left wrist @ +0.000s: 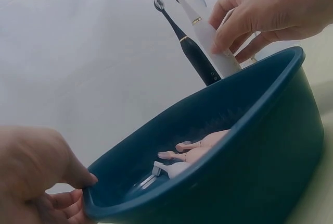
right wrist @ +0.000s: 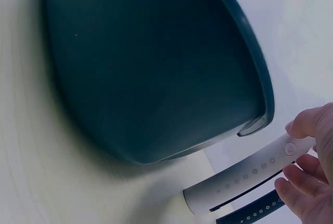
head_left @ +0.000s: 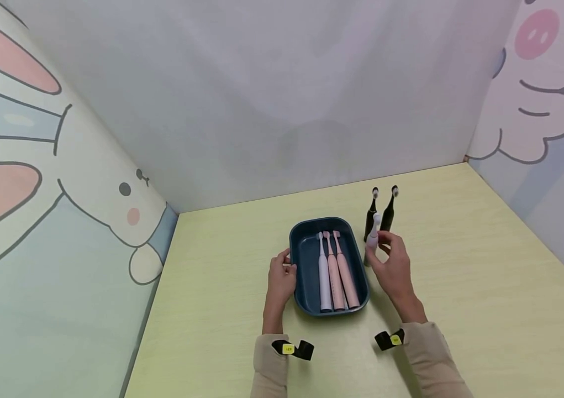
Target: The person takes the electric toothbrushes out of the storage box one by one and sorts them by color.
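My left hand (head_left: 282,279) grips the left rim of a dark blue plastic bin (head_left: 306,260), thumb over the edge and fingers outside. Inside the bin lie a white electric toothbrush (head_left: 324,279) and two pink electric toothbrushes (head_left: 333,279) (head_left: 347,279), side by side with heads toward the back. Just right of the bin, my right hand (head_left: 395,271) pinches another white electric toothbrush (right wrist: 250,174) by its handle, head up. Whether its base touches the table I cannot tell. Behind it stand two black electric toothbrushes (head_left: 370,218) (head_left: 388,214), upright.
The pale wood-look table (head_left: 212,298) extends on both sides of the bin. A grey-white back wall (head_left: 262,110) and side walls with cartoon animals (head_left: 98,182) enclose it. Black straps with yellow tags (head_left: 288,349) sit at both wrists.
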### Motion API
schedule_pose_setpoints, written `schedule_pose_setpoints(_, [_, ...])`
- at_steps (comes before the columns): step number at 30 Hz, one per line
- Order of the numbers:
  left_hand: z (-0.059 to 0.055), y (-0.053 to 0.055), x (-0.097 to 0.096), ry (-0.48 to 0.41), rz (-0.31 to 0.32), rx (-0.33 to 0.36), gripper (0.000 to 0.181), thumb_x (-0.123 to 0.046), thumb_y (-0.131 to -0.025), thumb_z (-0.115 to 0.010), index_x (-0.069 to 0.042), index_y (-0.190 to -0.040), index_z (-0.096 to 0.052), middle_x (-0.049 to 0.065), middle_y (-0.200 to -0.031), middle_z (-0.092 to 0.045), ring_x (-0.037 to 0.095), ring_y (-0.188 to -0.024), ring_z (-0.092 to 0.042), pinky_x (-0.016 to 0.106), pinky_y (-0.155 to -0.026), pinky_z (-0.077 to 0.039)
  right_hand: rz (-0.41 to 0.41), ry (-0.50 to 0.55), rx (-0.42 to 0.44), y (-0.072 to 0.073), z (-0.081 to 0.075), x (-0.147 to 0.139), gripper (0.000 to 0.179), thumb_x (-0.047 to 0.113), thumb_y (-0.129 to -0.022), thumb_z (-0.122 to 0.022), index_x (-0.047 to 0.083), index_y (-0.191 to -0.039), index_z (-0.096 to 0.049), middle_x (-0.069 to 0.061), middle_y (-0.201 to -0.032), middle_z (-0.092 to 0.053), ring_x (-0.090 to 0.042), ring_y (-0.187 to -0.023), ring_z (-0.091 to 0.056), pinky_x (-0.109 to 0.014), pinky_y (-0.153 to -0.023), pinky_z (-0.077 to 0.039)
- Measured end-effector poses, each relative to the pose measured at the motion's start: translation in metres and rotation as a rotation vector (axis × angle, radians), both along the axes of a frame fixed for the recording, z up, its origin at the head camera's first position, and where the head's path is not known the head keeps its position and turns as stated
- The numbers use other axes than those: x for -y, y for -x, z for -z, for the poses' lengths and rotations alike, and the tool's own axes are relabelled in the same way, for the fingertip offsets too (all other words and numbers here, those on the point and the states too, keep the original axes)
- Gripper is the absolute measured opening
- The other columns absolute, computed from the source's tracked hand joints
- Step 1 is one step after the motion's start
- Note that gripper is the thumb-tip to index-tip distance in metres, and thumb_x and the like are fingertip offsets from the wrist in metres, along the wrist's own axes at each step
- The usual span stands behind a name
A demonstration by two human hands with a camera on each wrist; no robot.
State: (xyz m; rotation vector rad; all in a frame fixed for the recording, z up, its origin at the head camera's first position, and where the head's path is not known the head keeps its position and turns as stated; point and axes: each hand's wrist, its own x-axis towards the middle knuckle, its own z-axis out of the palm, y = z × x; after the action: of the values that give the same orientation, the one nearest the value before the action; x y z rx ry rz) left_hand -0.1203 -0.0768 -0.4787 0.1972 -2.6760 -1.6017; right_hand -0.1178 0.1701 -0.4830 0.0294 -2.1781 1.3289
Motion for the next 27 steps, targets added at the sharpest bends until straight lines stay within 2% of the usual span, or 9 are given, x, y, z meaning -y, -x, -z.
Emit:
schedule_pose_setpoints(8, [0.002, 0.001, 0.001, 0.004, 0.005, -0.013, 0.043, -0.003, -0.094, -0.052, -0.005, -0.137, -0.049, 0.012, -0.106, -0.051, 0.018, -0.083, -0.053, 0.032, -0.073, -0.047, 0.045, 0.160, 0.068, -0.014, -0.010, -0.004, 0.049, 0.001, -0.082, -0.070, -0.004, -0.126, -0.049, -0.016, -0.112, -0.057, -0.023, -0.102, -0.054, -0.019, -0.089, -0.048])
schedule_pose_setpoints(15, [0.003, 0.001, 0.001, -0.006, 0.000, 0.002, 0.043, -0.004, -0.095, -0.051, -0.006, -0.138, -0.049, 0.012, -0.108, -0.051, 0.017, -0.083, -0.052, 0.031, -0.072, -0.046, 0.030, 0.223, 0.100, -0.029, -0.026, 0.000, 0.054, 0.000, -0.082, -0.070, 0.000, -0.130, -0.046, -0.015, -0.116, -0.057, -0.014, -0.102, -0.055, -0.012, -0.086, -0.046])
schedule_pose_setpoints(19, [0.003, 0.002, 0.001, -0.002, 0.002, 0.000, 0.043, -0.004, -0.095, -0.052, -0.006, -0.138, -0.049, 0.011, -0.107, -0.051, 0.018, -0.084, -0.052, 0.032, -0.072, -0.046, -0.026, 0.293, 0.051, -0.043, -0.042, 0.011, 0.055, -0.008, -0.081, -0.067, -0.006, -0.130, -0.043, -0.020, -0.114, -0.055, -0.017, -0.100, -0.058, -0.013, -0.082, -0.049])
schedule_pose_setpoints(23, [0.004, 0.001, 0.001, 0.002, 0.002, -0.005, 0.043, -0.004, -0.094, -0.052, -0.005, -0.137, -0.049, 0.011, -0.107, -0.051, 0.018, -0.084, -0.053, 0.033, -0.073, -0.047, -0.100, 0.262, -0.003, -0.055, -0.058, 0.025, 0.050, -0.014, -0.079, -0.065, -0.014, -0.124, -0.043, -0.027, -0.111, -0.054, -0.027, -0.097, -0.057, -0.014, -0.079, -0.050])
schedule_pose_setpoints(27, [0.004, 0.001, 0.001, 0.002, 0.003, -0.011, 0.043, -0.003, -0.094, -0.052, -0.005, -0.137, -0.049, 0.012, -0.107, -0.051, 0.018, -0.084, -0.054, 0.033, -0.074, -0.047, -0.155, 0.184, -0.030, -0.060, -0.062, 0.040, 0.045, -0.015, -0.078, -0.065, -0.015, -0.120, -0.048, -0.028, -0.107, -0.055, -0.030, -0.094, -0.057, -0.016, -0.078, -0.051])
